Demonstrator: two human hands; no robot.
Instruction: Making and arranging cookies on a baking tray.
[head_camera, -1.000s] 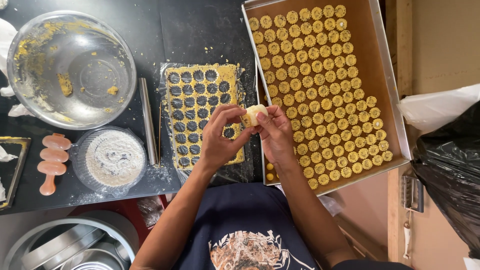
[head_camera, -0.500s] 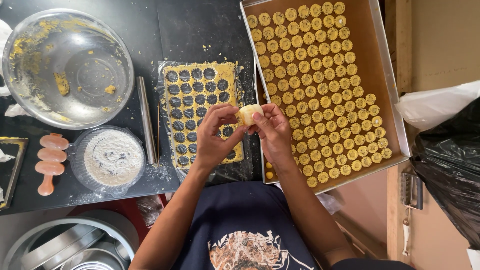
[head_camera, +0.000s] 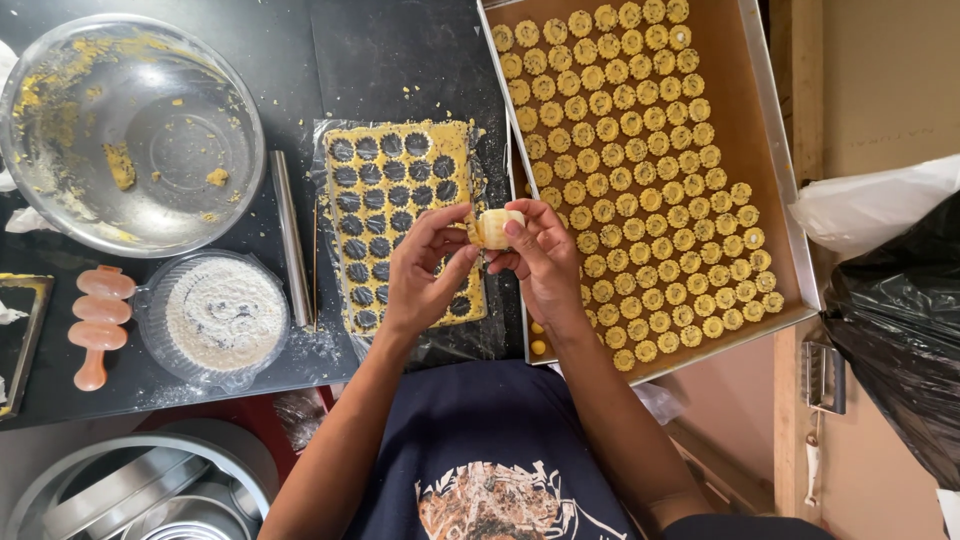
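Cutter (head_camera: 497, 228), small and pale, pinched between both hands above the gap between dough and tray. Left hand (head_camera: 425, 268) curled, thumb and fingertips closed on the cutter's near side; right hand (head_camera: 540, 262) closed on its far side, index finger laid over the top. Directly below the left hand, dough sheet (head_camera: 405, 222), yellow, on clear plastic, punched through with rows of round holes. Just right of the hands, tray (head_camera: 770, 160), brown-lined, packed with rows of small fluted yellow cookies (head_camera: 640, 160), two plain balls at its near left corner. Left of the dough, thin metal rod (head_camera: 291, 237) lying lengthwise on the dark table (head_camera: 400, 50). Further left, flour dish (head_camera: 222, 315), and beside it an orange lobed tool (head_camera: 95, 322). Above those, large glass bowl (head_camera: 130, 130) smeared with yellow crumbs. At far right, black bag (head_camera: 900, 330).
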